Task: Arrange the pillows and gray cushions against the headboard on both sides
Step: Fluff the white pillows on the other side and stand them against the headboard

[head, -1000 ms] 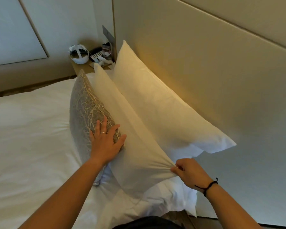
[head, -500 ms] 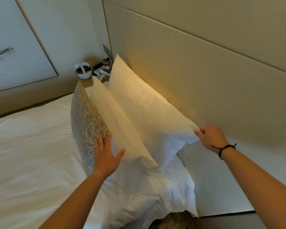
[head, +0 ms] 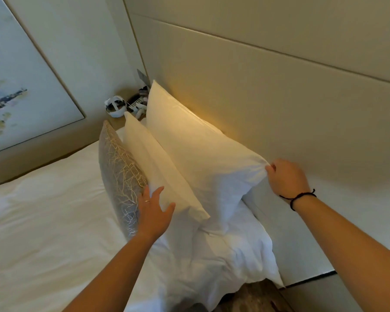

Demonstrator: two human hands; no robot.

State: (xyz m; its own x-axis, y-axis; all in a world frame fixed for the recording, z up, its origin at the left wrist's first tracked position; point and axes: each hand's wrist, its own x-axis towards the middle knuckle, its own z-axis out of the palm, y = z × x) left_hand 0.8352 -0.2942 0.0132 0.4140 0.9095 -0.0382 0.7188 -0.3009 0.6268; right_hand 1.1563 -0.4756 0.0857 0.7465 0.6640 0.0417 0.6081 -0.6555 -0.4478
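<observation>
Head: right hand (head: 287, 177) pinches pillow (head: 203, 158) corner; left hand (head: 154, 212) spread.

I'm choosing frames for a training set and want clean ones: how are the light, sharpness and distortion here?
Head view: warm yellow glow on the back pillow and headboard, dimmer elsewhere; soft overall, no harsh glare; wide-angle lens bows the headboard seams and stretches both forearms; right hand and left hand slightly blurred; nightstand clutter too small to read.

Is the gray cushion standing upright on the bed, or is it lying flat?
Upright. The gray cushion stands on its edge, leaning against the front white pillow, and the left hand rests against both.
</observation>
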